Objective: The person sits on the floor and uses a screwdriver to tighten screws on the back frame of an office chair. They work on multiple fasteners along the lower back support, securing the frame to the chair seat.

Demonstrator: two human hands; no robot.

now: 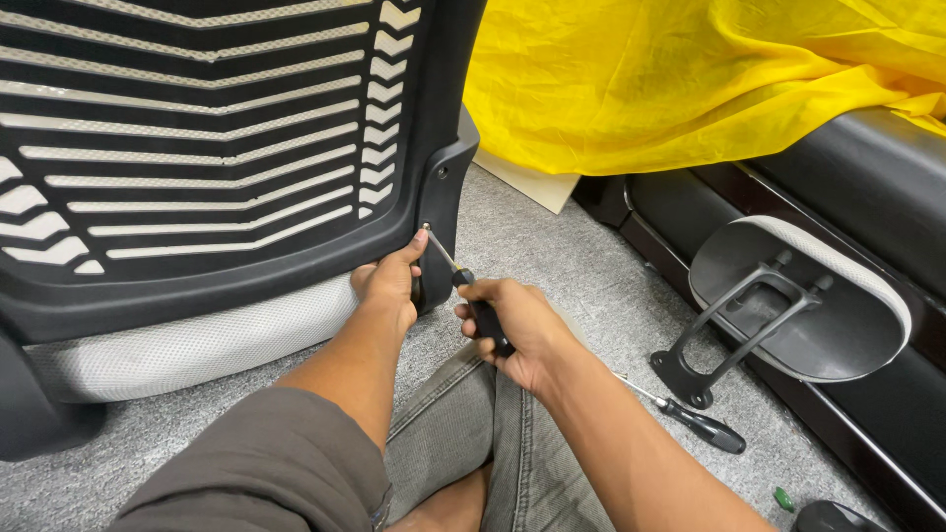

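Right hand (517,330) wrapped firmly around the black handle of a screwdriver (471,296), fingers curled tight on it so that the grip is pressed together about the tool; the slim metal shaft runs up and to the left, its tip meeting a small hole in the black plastic frame of a chair back (434,148). Left hand (389,281) rests against the lower edge of that frame just below the hole, fingers bent around the rim, the index fingertip raised beside the shaft near its tip; this grip is closed on the frame itself. The chair back stands upright on the grey carpeted floor (581,266), showing a black slatted panel with pale ribs, and beneath it a band of white mesh padding (187,345). The person sits on the floor, grey trouser leg between the forearms. To the right, well apart from the hands, a second screwdriver (690,419) with a black handle lies on the carpet, near a headrest piece (838,315) with a black bracket that leans against a dark furniture base. A yellow cloth (690,79) is draped above.
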